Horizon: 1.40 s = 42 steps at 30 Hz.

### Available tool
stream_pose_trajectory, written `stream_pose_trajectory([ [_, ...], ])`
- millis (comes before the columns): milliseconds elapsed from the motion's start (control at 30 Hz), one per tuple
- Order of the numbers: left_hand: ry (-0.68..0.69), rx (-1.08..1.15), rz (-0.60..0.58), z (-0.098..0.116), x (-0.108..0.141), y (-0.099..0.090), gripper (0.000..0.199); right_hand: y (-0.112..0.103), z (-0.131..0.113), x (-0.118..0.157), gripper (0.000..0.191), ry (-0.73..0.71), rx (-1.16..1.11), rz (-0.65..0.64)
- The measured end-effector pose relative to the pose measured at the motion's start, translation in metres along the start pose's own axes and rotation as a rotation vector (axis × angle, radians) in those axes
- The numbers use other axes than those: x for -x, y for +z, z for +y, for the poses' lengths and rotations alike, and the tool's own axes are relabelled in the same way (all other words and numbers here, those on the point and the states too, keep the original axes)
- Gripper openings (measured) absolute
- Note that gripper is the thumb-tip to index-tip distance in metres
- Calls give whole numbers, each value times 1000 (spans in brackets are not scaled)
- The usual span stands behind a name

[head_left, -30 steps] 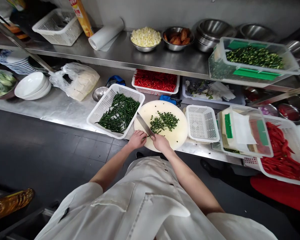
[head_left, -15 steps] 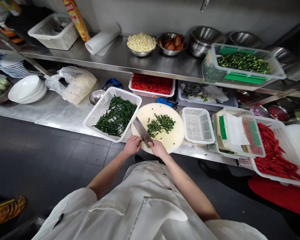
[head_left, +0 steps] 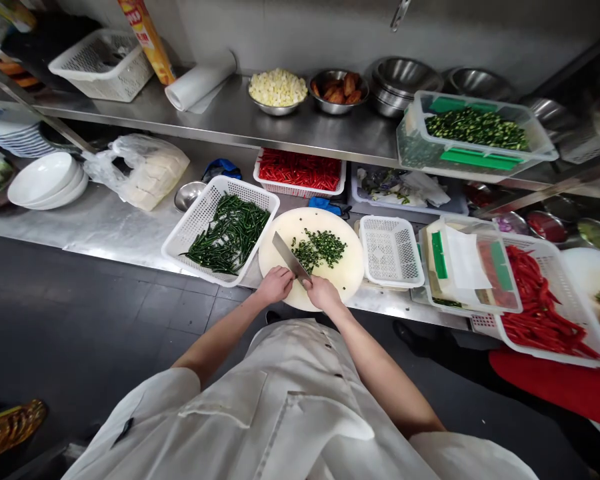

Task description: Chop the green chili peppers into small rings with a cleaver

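Observation:
My right hand [head_left: 323,293] grips the handle of a cleaver [head_left: 286,253], its blade slanting away to the upper left over the round cutting board [head_left: 275,223]. Close against the blade's left side, my left hand [head_left: 276,285] rests at the board's near edge with its fingers curled down. What lies under those fingers is hidden. To the right of the blade is a loose pile of chopped green chilies [head_left: 327,248]. Whole, slender green chilies [head_left: 233,230] fill much of a white basket [head_left: 173,247] left of the board.
A small white basket [head_left: 391,250] stands right of the board, then lidded tubs [head_left: 480,267] and a basket of red chilies [head_left: 535,300]. Above runs a steel shelf [head_left: 220,127] with bowls and a tub of chopped greens [head_left: 475,127]. A co-worker's red garment [head_left: 550,387] shows at right.
The cleaver and my right hand have shifted slightly right relative to the board. My left fingers, earlier pinched at the blade, now curl lower over the board. The whole view has moved a little.

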State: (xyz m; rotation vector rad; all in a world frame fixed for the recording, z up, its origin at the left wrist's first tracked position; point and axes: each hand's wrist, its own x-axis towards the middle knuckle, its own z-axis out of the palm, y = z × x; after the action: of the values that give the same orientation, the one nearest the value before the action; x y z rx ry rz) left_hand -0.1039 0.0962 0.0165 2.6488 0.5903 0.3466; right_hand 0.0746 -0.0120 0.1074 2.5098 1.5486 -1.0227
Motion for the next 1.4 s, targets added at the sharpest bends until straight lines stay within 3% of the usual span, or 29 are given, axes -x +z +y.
stream_pose_trajectory([
  [267,-17,36,2,2,7,1,21,6,-7,-10,34,-43,-117,-7],
  [400,-58,70,53,-10,-10,-5,20,-13,25,-9,36,-65,-270,106],
  [467,-100,46,121,-23,-29,-9,27,-27,57,-5,39,-12,-308,191],
  [533,-138,0,172,-40,-54,-11,41,-39,93,-1,40,131,-242,281],
  [667,-212,-60,148,-76,-118,2,72,-51,140,4,38,358,-103,296],
  [733,-232,-63,112,-85,-155,11,78,-51,141,5,37,381,-100,291],
  [833,-204,-34,65,-80,-206,20,77,-54,123,-1,35,385,-101,306],
  [933,-94,23,-42,-65,-232,21,71,-55,104,-10,35,378,-108,316],
  [1067,140,97,-195,-44,-217,23,73,-40,89,-7,35,322,-115,276],
  [1200,195,59,-149,-18,-175,31,76,-19,88,6,34,269,-135,248],
  [1300,174,-17,-88,10,-147,41,85,-16,112,15,28,201,-264,273],
  [1400,170,-87,-67,44,-128,52,96,-21,159,20,28,122,-622,183],
])
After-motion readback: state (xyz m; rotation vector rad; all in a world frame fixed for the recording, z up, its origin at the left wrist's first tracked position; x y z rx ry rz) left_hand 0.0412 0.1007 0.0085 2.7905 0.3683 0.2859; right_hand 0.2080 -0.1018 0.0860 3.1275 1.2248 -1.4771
